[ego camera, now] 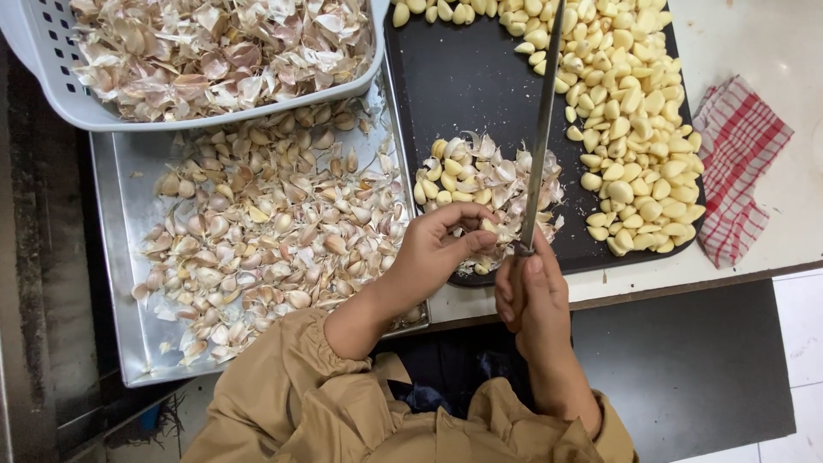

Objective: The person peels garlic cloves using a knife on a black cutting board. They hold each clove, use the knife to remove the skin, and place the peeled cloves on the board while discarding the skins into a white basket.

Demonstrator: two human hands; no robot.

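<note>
Hands work at the tabletop's near edge over a black tray (463,86): the left hand (433,253) pinches a garlic clove (489,226), the right hand (531,296) is clenched on a long knife (540,137), beside unpeeled cloves in a steel tray (116,257).

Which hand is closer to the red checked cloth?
The right hand. It grips the knife at the black tray's front edge, left of the cloth. The left hand, pinching a garlic clove, is farther left.
</note>
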